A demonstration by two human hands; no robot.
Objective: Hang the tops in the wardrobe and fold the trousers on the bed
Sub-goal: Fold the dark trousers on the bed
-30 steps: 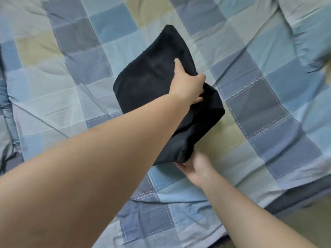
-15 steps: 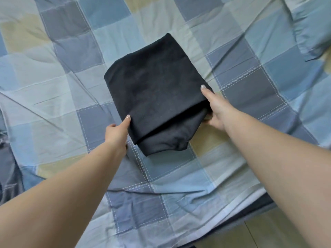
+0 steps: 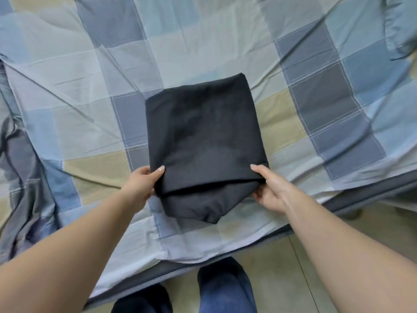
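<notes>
Head camera view, looking down: folded black trousers (image 3: 204,141) are seen lying on a bed (image 3: 94,123) covered in blue, grey and tan checks, near the edge closest to the person. The bundle is a compact rectangle, its long axis running away from the person and tilted slightly to the right at the far end. The open, layered edges face the person; the far edge looks like a closed fold. The left hand (image 3: 141,185) is closed on the near left corner, thumb on top and fingers underneath. The right hand (image 3: 269,188) is pinching the near right corner in the same way. Folding of this garment is judged nearly finished. The next move probably calls for the uneven lower layer, which sticks out at the near edge, to be tucked or squared, then the bundle released.
</notes>
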